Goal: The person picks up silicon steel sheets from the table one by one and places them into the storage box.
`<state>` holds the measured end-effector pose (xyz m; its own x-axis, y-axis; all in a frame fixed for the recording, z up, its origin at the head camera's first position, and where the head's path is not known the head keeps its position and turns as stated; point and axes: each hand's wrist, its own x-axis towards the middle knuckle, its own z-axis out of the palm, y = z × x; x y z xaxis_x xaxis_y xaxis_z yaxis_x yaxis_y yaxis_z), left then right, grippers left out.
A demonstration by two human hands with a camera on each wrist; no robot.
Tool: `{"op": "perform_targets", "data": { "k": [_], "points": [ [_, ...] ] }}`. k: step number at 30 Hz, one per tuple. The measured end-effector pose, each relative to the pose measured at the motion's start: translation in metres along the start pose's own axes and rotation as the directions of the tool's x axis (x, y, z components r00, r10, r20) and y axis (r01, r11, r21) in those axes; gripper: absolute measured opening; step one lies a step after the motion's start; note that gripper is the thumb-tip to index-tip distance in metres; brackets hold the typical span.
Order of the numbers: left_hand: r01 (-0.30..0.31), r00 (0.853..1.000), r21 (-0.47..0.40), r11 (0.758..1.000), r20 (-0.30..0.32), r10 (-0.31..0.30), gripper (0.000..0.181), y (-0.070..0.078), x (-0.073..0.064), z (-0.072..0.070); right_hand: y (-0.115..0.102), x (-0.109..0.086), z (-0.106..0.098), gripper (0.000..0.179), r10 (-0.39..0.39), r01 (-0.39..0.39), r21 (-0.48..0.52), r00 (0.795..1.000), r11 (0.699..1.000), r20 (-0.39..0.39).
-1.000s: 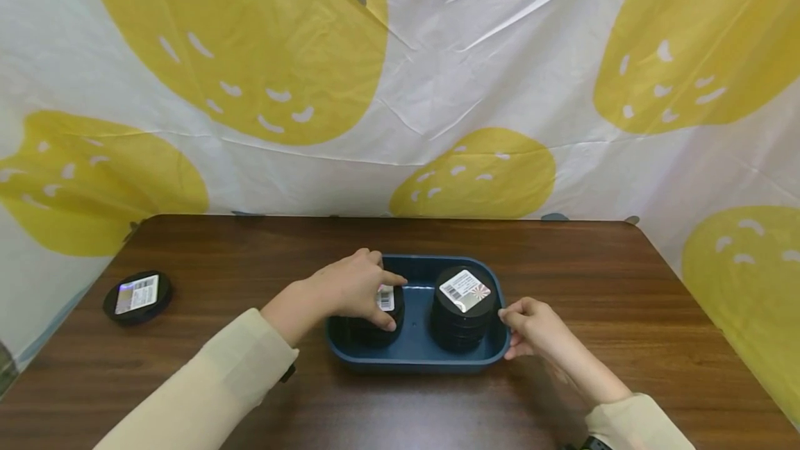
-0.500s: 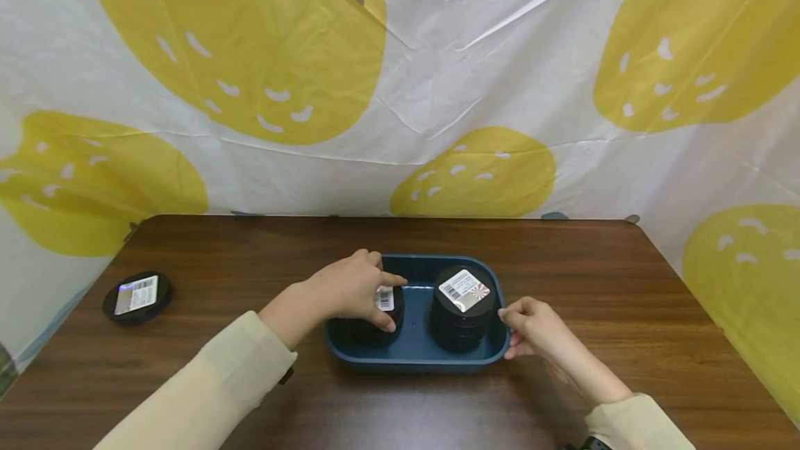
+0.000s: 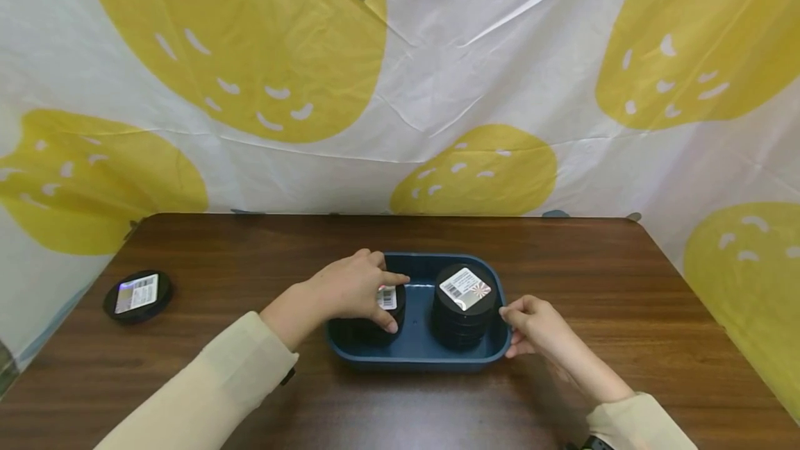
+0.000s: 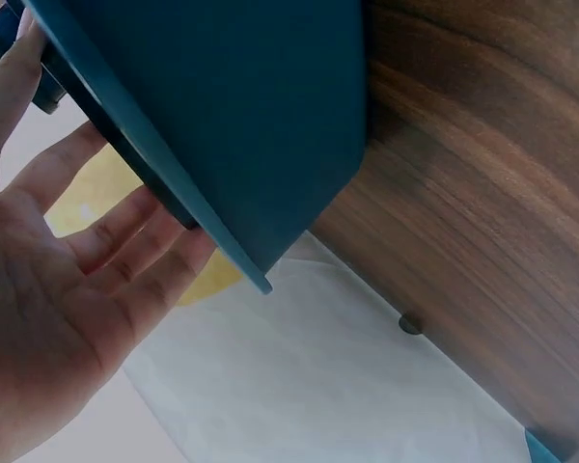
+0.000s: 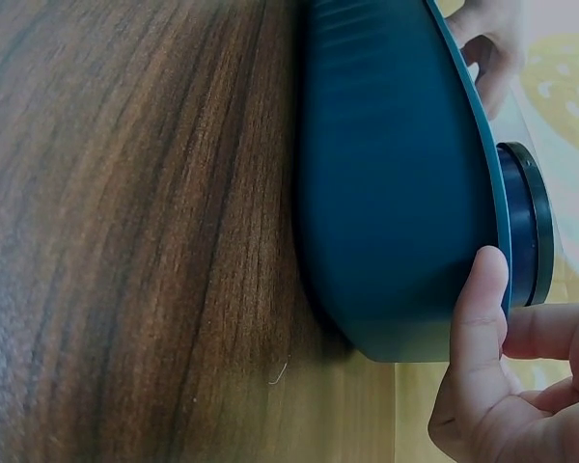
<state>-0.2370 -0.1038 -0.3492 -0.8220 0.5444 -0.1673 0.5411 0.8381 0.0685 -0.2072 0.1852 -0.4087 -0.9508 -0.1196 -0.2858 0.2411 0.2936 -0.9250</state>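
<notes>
A dark blue bin (image 3: pixel 415 346) stands on the table, holding two groups of round black containers. My left hand (image 3: pixel 353 289) reaches over its left end and grips a black round container (image 3: pixel 387 298) with a white barcode label, thumb at the near side, fingers at the far side. In the left wrist view those fingers (image 4: pixel 164 275) curl over the container's dark edge, just above the bin's rim. At the bin's right end my right hand (image 3: pixel 540 330) pinches the rim, its thumb (image 5: pixel 484 289) against the outer wall. Beside it rises a labelled stack of black containers (image 3: pixel 464 307).
One more flat black round container (image 3: pixel 139 296), label up, lies on the table's far left. Behind the brown wooden table (image 3: pixel 250 248) hangs a white cloth (image 3: pixel 300 186) printed with yellow fruit.
</notes>
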Motion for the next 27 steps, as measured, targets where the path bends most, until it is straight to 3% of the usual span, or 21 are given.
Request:
{"op": "perform_targets", "data": {
  "k": [11,20,27],
  "points": [
    [0.051,0.997,-0.071,0.996,-0.057,-0.055,0.087,-0.002,-0.001,0.005,-0.013,-0.01,0.006,0.025,0.019,-0.019,-0.008,0.999,1.0,-0.032],
    [0.001,0.989,-0.045,0.999,-0.144,-0.008,0.086,-0.004,-0.006,0.009,-0.01,-0.006,0.004,0.022,0.012,-0.012,-0.02,1.0,1.0,-0.019],
    [-0.01,0.984,-0.043,0.999,-0.176,0.003,0.091,-0.009,-0.011,0.01,-0.015,-0.011,0.007,0.024,0.019,-0.019,-0.01,0.999,1.0,-0.041]
  ]
}}
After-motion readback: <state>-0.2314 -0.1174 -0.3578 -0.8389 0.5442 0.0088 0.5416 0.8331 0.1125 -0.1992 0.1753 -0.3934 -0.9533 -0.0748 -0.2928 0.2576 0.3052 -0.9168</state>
